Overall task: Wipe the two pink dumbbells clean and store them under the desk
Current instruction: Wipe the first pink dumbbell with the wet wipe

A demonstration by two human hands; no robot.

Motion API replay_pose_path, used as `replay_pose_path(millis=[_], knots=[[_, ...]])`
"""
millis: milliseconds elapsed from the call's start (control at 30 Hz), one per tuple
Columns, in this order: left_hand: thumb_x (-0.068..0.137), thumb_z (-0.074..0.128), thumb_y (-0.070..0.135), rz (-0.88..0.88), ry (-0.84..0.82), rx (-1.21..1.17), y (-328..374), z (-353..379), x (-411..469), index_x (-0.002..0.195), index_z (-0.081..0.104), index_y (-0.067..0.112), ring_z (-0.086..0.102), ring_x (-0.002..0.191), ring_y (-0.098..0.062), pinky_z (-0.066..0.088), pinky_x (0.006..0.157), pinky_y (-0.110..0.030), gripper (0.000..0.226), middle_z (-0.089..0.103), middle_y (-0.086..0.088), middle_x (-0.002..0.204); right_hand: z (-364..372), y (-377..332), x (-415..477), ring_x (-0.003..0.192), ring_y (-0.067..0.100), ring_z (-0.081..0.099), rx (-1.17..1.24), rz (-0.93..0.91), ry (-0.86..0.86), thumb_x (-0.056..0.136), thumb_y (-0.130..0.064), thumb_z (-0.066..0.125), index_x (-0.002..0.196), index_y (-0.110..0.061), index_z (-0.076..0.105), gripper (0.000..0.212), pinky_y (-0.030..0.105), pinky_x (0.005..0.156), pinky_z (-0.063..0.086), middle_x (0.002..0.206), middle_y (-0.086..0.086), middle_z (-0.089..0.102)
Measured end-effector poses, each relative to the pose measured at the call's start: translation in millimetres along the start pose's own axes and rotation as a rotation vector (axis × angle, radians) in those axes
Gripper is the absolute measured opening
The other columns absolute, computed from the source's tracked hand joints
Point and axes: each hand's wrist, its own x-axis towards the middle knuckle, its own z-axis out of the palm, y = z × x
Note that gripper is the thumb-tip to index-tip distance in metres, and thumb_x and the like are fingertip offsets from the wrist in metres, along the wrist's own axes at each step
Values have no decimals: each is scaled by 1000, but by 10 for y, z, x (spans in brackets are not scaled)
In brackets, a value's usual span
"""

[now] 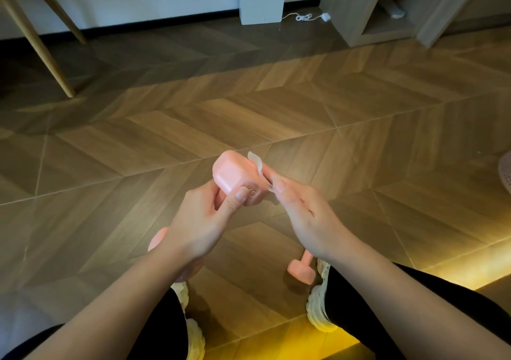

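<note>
My left hand (203, 217) grips a pink dumbbell (235, 175) by its handle, thumb pressed on the near face of its upper head. The dumbbell's lower head shows below my left wrist. My right hand (304, 207) holds a small white wipe (258, 164) with straight fingers against the right side of that upper head. A second pink dumbbell (300, 268) lies on the wooden floor beside my right shoe, partly hidden by my right forearm.
Wooden desk legs (36, 41) stand at the far left. A white box (261, 1) sits against the wall with a white cable (307, 16) beside it. A wooden cabinet (387, 8) stands at the far right. My shoes (318, 304) rest on the floor.
</note>
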Motion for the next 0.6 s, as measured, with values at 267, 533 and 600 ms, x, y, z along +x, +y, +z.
replay_pose_path(millis=[267, 533, 600], knots=[[61, 31, 101, 28, -59, 8, 37, -16, 4, 67, 52, 27, 41, 50, -5, 33, 53, -26, 76, 50, 15, 52, -7, -35, -15, 138, -5, 38, 12, 40, 30, 100, -48, 27, 143, -39, 43, 46, 23, 115, 31, 147, -18, 48], [67, 27, 98, 120, -174, 119, 21, -6, -38, 63, 47, 21, 38, 50, -4, 33, 52, -19, 80, 46, 17, 54, 8, -72, 31, 139, 4, 41, 13, 35, 11, 104, -37, 29, 146, -14, 47, 51, 36, 117, 32, 148, -2, 50], [67, 27, 98, 101, -167, 103, 6, -8, -17, 64, 47, 21, 37, 50, -4, 33, 52, -19, 79, 45, 17, 54, 2, -52, -8, 137, 1, 42, 19, 26, 27, 102, -41, 29, 144, -18, 46, 51, 27, 115, 34, 147, -1, 52]])
